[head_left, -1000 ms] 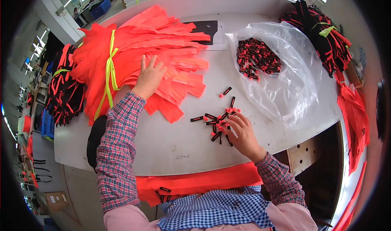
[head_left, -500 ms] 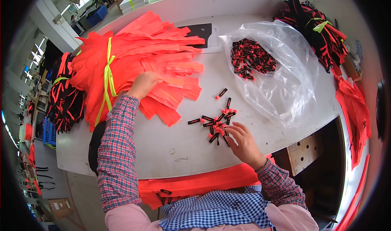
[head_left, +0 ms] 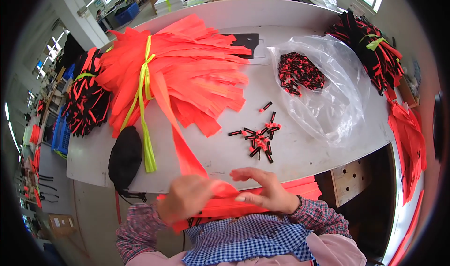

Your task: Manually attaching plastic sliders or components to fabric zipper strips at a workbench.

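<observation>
My left hand (head_left: 187, 198), blurred by motion, is closed around a coral-red fabric strip (head_left: 179, 144), apparently zipper tape. The strip runs back to a bundle of such strips (head_left: 201, 74) tied with a yellow-green ribbon (head_left: 144, 90). Its near end sticks out of my left hand toward my right hand (head_left: 272, 193). That hand holds nothing; thumb and forefinger are spread apart, with the thumb close to the strip's end. Beyond my right hand lies a loose pile of small black-and-red pieces (head_left: 260, 139), apparently zipper sliders with pulls. A single one (head_left: 266, 106) lies farther back.
A clear plastic bag (head_left: 344, 111) holds many more black-and-red pieces (head_left: 300, 74). A black cloth item (head_left: 125, 156) sits at the table's left edge. Dark bundles (head_left: 86, 95) (head_left: 370, 50) flank the table (head_left: 300, 158). Coral-red strips (head_left: 300, 187) lie across my lap.
My left hand has come from the bundle toward my body, drawing one strip out with it. My right hand has left the small pile and moved nearer to me.
</observation>
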`<state>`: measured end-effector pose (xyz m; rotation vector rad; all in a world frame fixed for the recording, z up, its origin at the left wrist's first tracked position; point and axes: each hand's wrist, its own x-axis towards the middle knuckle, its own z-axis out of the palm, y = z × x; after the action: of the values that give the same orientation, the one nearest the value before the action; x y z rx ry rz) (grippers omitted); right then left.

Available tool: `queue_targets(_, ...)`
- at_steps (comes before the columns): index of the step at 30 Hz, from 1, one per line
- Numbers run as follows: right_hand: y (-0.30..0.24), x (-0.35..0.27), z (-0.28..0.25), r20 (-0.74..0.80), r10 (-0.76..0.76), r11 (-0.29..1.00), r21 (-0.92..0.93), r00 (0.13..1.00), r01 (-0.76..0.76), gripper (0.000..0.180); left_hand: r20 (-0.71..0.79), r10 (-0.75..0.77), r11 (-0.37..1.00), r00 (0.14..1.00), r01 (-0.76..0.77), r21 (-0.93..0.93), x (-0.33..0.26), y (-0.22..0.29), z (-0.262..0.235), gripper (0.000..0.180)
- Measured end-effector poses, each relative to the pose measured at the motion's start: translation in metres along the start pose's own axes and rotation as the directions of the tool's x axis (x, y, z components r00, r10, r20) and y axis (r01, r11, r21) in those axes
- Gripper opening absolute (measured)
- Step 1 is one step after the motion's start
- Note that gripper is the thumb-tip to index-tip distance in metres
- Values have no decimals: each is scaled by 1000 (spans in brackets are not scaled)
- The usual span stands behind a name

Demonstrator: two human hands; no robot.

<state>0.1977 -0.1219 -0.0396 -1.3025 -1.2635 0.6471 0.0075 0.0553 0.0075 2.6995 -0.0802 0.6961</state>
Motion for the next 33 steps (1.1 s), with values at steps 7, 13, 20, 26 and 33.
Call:
queue_targets(7,-28,-14,13,133,161,982,75,978,-172,19,-120,-360,844,925,269,-464,-17,50,45,31)
queue_targets(13,-28,-27,15,157,171,984,26,973,-177,18,-133,-383,832,914,279,-479,-30,59,58,26)
queue_targets(20,-17,-32,16,167,113,993,-61,979,-104,14,-261,-265,941,928,190,-278,-34,57,63,19)
queue_targets(26,3,-45,45,61,397,865,310,916,-396,21,-361,-25,999,932,40,33,-38,48,78,26)
queue_targets(33,29,-41,42,182,505,699,487,844,-524,26,-135,-401,873,906,334,-355,-40,55,81,20)
